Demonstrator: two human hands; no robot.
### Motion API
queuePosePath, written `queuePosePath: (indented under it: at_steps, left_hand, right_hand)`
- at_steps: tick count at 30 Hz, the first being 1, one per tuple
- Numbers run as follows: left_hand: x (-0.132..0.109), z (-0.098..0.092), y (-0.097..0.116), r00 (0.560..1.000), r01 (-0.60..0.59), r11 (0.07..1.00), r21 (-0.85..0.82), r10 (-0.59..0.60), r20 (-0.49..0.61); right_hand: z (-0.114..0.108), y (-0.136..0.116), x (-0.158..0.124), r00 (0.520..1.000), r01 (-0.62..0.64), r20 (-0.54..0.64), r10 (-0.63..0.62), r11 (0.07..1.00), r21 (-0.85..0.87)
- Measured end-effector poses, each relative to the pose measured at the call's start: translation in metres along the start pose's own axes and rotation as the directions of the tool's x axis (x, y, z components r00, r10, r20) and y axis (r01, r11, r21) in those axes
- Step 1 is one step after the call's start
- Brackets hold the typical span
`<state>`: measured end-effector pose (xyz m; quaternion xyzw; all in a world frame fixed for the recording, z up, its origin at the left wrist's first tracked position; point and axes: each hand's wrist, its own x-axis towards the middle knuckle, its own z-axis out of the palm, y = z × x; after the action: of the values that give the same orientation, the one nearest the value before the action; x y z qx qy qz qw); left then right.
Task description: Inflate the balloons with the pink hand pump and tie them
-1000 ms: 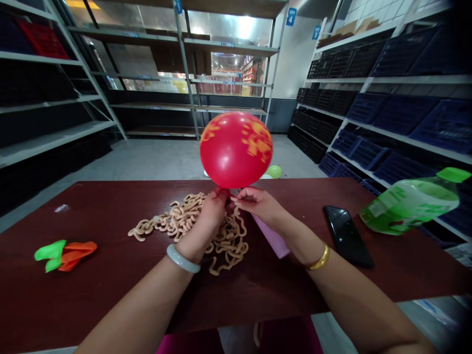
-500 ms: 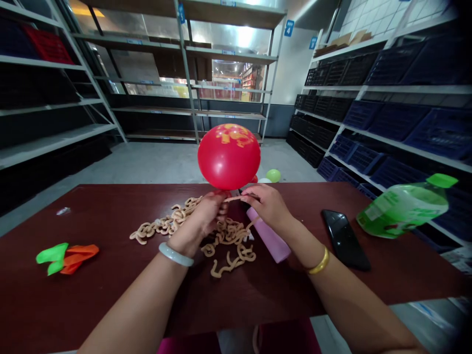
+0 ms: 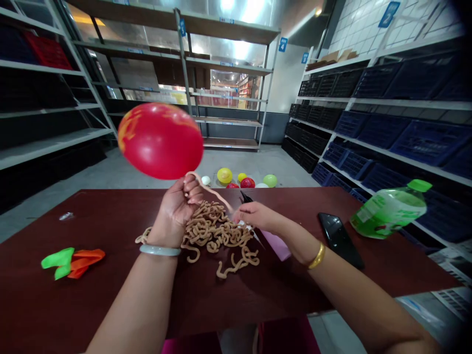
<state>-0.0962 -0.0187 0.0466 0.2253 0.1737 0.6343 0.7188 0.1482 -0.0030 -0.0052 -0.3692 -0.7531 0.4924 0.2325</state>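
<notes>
My left hand (image 3: 179, 206) is raised above the table and closed around the neck of an inflated red balloon (image 3: 160, 140) with yellow print, which leans up and to the left. A tan rubber band (image 3: 210, 189) stretches from the balloon's neck down to my right hand (image 3: 252, 216), whose fingers pinch its other end. Beneath both hands lies a heap of tan rubber bands (image 3: 214, 236) on the dark red table (image 3: 110, 295). A pink cylinder (image 3: 276, 245) lies under my right wrist.
Flat green and orange balloons (image 3: 72, 260) lie at the table's left. A black phone (image 3: 339, 238) and a tipped green bottle (image 3: 389, 209) are at the right. Several inflated balloons (image 3: 245, 179) rest on the floor beyond the table. Metal shelves line both sides.
My left hand lifted the red balloon up and to the left. A band now stretches between the two hands, and the view tilted so the floor balloons show.
</notes>
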Motion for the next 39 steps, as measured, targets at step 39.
queuePosePath:
  at_steps: [39]
  left_hand:
    - [0.01,-0.002,-0.049,0.979,0.174,0.918,0.357,-0.123,-0.161]
  right_hand:
    - [0.019,-0.144,0.076,0.961,0.257,-0.021,-0.276,0.916,-0.307]
